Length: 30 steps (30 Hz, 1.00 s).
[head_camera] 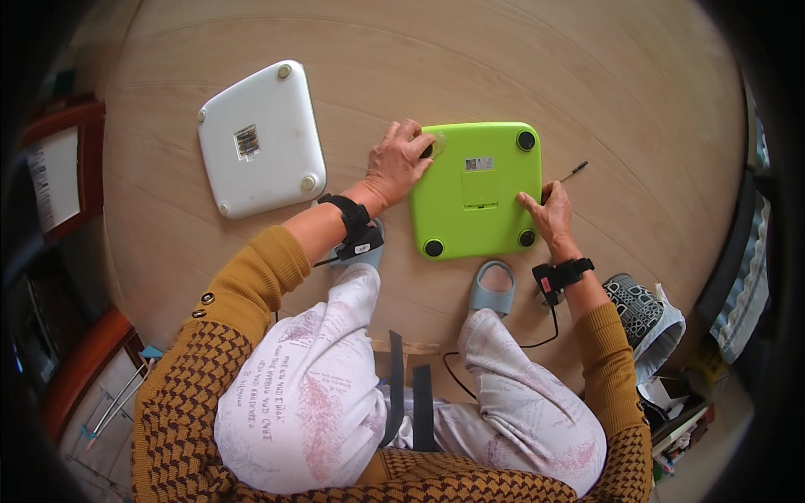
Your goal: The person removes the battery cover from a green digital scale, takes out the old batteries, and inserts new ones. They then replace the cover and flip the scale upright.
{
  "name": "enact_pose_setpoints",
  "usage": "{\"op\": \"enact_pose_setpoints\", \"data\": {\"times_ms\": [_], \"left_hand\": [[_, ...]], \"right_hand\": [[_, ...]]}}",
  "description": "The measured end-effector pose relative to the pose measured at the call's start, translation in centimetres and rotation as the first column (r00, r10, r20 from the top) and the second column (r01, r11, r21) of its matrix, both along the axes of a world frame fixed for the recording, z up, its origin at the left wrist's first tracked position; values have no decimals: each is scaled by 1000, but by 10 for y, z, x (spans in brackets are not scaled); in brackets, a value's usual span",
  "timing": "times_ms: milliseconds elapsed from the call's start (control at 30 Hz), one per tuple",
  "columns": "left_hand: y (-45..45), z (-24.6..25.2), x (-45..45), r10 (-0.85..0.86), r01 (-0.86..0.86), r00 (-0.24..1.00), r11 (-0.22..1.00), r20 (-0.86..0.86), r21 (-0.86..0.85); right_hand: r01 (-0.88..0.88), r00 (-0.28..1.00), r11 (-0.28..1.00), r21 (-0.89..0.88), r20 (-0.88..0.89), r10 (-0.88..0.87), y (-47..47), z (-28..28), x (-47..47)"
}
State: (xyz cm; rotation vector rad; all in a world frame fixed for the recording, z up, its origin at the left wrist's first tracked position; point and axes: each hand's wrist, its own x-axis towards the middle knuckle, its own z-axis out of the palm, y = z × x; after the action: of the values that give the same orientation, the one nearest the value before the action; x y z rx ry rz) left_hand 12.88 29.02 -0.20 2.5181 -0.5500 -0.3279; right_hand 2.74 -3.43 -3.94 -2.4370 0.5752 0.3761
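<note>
A green bathroom scale (443,201) lies underside up before me, with black round feet, a lidded battery compartment (480,190) and a printed label. My left hand (399,157) grips its upper left corner at a foot; beside the fingers is a small translucent patch (439,144), perhaps plastic film. My right hand (553,210) pinches the right edge, thumb on the underside and fingers curled around the side. To the left, a white scale (270,107) also rests underside up, its battery compartment uncovered and batteries (248,142) visible inside.
A small screwdriver (575,170) lies on the wood-look floor (402,69) past my right hand. My slippered feet (492,286) are just below the green scale. A patterned bin (635,308) with a liner stands at right. Wooden furniture (91,170) borders the left.
</note>
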Motion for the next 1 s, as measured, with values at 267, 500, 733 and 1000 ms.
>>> {"op": "enact_pose_setpoints", "data": {"times_ms": [267, 500, 733, 1000], "left_hand": [[-6, -8, 16, -63, 62, 998, 998, -17, -32], [5, -18, 58, -260, 214, 936, 955, -238, -203], [1, -19, 66, -377, 335, 881, 924, -287, -185], [13, -13, 79, -480, 375, 813, 865, -331, -333]], "right_hand": [[-1, 1000, 1000, 8, 20, 1, 0, -1, -3], [-4, 1000, 1000, 29, 14, 4, -3, -4, -3], [-38, 999, 999, -37, 20, 39, 6, 11, 1], [-531, 767, 819, -217, 288, 574, 78, 39, 21]]}}
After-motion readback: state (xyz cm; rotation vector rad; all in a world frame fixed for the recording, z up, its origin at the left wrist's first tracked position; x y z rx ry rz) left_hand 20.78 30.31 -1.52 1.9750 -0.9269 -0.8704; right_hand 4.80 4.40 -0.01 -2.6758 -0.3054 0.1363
